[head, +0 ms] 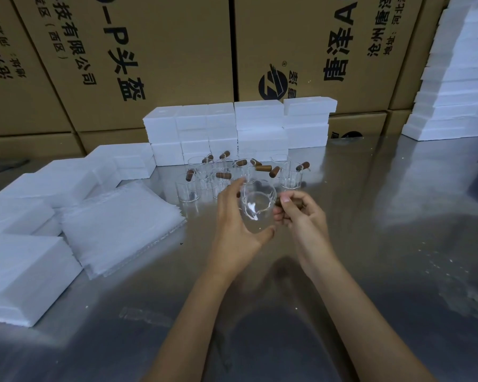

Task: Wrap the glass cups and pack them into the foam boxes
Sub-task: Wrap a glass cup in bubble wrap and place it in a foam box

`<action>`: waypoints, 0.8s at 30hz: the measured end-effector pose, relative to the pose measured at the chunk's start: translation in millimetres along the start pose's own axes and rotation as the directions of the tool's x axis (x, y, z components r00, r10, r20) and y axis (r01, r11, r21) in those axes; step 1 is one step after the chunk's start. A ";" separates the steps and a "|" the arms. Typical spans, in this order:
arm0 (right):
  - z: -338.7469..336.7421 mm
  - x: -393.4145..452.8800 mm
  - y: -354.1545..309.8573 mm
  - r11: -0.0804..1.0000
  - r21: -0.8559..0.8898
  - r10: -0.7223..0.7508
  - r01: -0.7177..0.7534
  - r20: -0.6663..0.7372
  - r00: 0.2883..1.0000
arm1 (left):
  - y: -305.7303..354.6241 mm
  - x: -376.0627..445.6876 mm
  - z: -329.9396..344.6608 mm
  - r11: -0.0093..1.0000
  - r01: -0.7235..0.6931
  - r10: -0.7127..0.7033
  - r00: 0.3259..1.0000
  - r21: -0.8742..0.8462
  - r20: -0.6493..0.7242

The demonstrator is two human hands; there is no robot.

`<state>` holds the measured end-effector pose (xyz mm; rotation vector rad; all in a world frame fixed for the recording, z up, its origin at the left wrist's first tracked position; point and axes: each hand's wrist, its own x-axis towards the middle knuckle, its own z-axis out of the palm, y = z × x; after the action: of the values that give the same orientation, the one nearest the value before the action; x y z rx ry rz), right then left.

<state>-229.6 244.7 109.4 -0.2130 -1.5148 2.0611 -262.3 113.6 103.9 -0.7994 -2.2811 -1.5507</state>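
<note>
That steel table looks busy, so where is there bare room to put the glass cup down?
The shiny steel table lies bare right of both hands, out toward the tall white foam stack, and in front of the forearms. Crowded spots: the cluster of clear glass cups with brown wooden handles behind the hands, and the left side, filled by white foam boxes and translucent wrapping bags.

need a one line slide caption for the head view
Both hands hold a glass cup over the steel table, left hand cupping it, right hand gripping its wooden handle.
</note>
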 end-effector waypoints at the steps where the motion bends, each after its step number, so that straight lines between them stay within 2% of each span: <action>1: -0.3 0.2 -0.4 1.000 0.014 -0.003 0.003 0.026 1.000 | -0.4 0.9 -0.1 0.997 0.063 -0.062 0.998 -0.055 0.006; 3: -0.2 0.2 -1.0 0.999 0.049 -0.002 -0.002 0.074 0.997 | -3.5 2.6 -1.2 0.990 0.098 -0.101 0.995 -0.099 -0.018; 8: 1.7 -0.9 -1.0 0.996 0.085 0.003 -0.016 0.157 0.988 | -8.2 5.9 -5.2 0.991 0.059 -0.072 0.992 -0.120 -0.104; 15: -0.3 -0.8 -1.7 0.995 0.090 0.017 -0.032 0.164 0.986 | -3.3 5.2 -6.8 0.991 0.048 -0.064 0.990 -0.126 -0.127; 20: -0.1 -2.8 -2.8 0.995 -0.095 0.024 -0.011 0.139 0.990 | 2.6 4.9 -6.5 0.947 0.083 -0.129 0.983 -0.311 -0.130; 24: 4.4 -9.0 -2.7 0.974 -0.219 0.105 -0.053 0.234 0.967 | 1.0 7.7 -8.1 0.917 0.129 -0.204 0.965 -0.377 -0.165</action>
<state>-223.1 236.9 111.6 -0.1036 -1.9072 2.0456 -268.7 108.8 111.7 -0.5049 -1.9877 -2.0697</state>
